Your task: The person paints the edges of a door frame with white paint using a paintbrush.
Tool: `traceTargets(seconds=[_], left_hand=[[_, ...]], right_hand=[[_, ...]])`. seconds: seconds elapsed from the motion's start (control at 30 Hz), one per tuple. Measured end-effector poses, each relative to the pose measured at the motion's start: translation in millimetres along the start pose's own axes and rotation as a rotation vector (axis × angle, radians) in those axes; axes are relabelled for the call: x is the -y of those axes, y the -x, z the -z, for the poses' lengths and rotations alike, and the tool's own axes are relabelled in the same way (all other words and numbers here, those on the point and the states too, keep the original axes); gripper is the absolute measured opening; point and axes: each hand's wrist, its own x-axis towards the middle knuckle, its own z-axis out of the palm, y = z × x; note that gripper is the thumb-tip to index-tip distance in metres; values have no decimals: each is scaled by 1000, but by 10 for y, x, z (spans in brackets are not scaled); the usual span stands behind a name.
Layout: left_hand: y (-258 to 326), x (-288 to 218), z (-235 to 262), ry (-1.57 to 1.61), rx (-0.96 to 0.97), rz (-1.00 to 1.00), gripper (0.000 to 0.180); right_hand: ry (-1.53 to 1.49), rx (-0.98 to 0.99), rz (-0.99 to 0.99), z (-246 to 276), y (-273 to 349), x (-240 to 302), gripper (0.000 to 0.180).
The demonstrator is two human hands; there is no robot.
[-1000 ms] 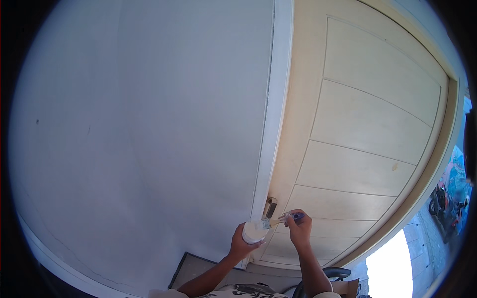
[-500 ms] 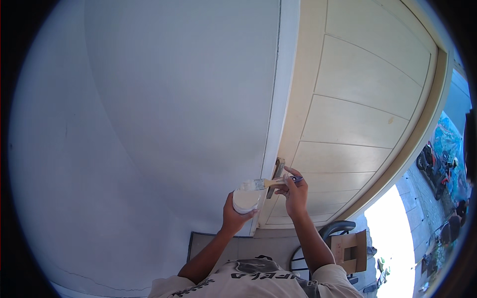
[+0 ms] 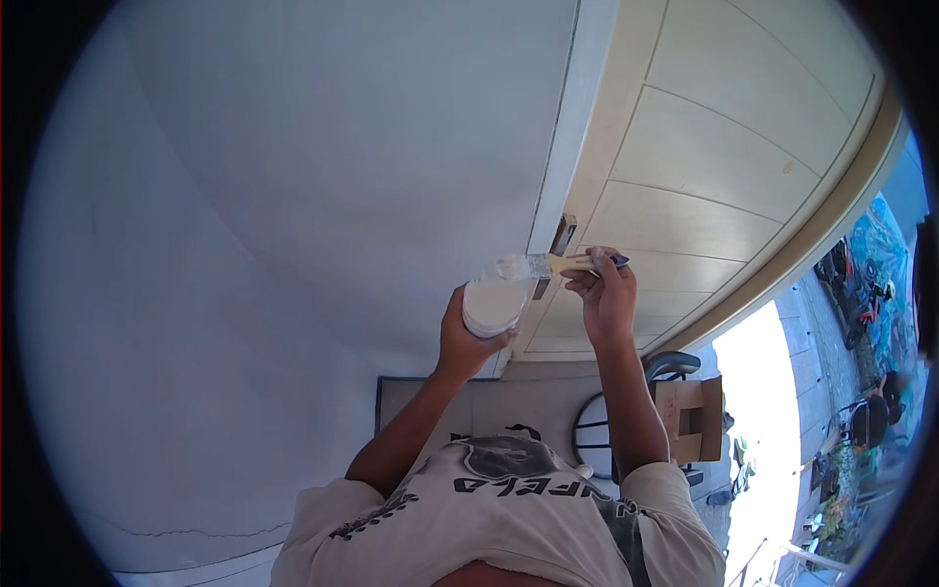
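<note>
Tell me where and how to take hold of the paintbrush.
Probably best to grip the paintbrush by its pale, slim handle, coming from the right. It lies roughly level, the handle extending right into the right hand, while its white-coated bristles point left near the rim of the white tub.

White tub [image 3: 483, 329], cream door [image 3: 699, 217], brown box [image 3: 677, 394]

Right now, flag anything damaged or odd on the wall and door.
A wavy, crack-like line breaks the smooth pale wall at lower left. A small tan blotch at upper right mars an otherwise plain cream door panel.
</note>
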Motion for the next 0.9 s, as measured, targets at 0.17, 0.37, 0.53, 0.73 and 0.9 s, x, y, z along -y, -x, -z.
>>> traceTargets(seconds=[0.17, 0.37, 0.53, 0.73, 0.9], left_hand=[[-34, 37, 1, -17, 16, 12, 75], [-49, -4, -171, -53, 3, 23, 75], [-118, 26, -404, 18, -40, 35, 73], [-198, -14, -752, -67, -108, -11, 74], [-229, 59, -900, -106, -191, -74, 76]], right_hand=[[-26, 0, -22, 51, -63, -24, 17], [-81, 37, -34, 228, -206, 128, 18], [-184, 139, -70, 260, -524, 392, 19], [-191, 342, 233, -29, -1391, 1744, 26], [-167, 563, 728, -836, -2030, 3233, 28]])
